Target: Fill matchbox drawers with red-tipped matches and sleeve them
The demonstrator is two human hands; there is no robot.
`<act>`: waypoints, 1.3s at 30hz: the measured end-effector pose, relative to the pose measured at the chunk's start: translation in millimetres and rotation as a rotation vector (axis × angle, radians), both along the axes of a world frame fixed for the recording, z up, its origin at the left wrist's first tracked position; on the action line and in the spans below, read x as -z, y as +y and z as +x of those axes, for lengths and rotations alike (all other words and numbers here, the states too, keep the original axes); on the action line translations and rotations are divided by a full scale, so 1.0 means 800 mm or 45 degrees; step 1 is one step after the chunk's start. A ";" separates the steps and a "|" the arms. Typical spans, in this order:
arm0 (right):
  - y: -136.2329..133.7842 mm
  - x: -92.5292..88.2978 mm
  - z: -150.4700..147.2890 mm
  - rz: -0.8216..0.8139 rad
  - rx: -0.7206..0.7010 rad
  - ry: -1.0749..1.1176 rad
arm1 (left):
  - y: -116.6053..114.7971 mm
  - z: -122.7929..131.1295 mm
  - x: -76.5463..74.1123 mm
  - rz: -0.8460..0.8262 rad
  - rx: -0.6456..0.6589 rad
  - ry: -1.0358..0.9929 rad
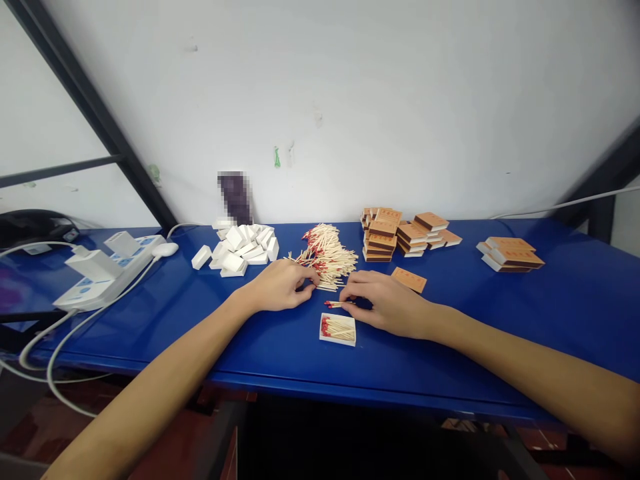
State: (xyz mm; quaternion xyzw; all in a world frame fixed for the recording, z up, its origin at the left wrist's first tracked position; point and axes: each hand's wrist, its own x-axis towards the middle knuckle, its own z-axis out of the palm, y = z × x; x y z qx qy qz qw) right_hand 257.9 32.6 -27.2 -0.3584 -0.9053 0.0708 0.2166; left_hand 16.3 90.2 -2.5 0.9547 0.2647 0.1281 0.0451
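Note:
A loose heap of red-tipped matches (330,257) lies in the middle of the blue table. My left hand (285,285) is at the heap's near left edge, thumb and forefinger closed together by the match heads; whether a match is between them is hidden. My right hand (383,300) pinches a few matches (334,304), their red heads pointing left. Just below them sits a white matchbox tray (338,339) partly filled with matches, heads to the left. Behind my right hand lies a flat orange matchbox sleeve (409,279).
White trays (243,250) are piled at the back left. Matchboxes (383,233) stand stacked at the back right, with another small stack (510,253) farther right. A power strip (107,273) with plugs and white cables (50,360) occupies the left end.

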 end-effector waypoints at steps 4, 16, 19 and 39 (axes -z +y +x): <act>-0.001 0.000 0.000 -0.045 -0.020 0.045 | 0.001 -0.001 0.001 0.002 -0.016 0.017; -0.003 -0.002 -0.001 -0.087 -0.049 0.055 | -0.004 0.001 -0.004 0.017 -0.074 0.024; -0.004 -0.002 -0.001 -0.085 -0.049 0.059 | -0.004 0.002 -0.004 0.019 -0.098 0.034; -0.002 -0.001 -0.002 -0.047 -0.001 0.058 | -0.004 0.002 -0.006 0.013 -0.067 0.069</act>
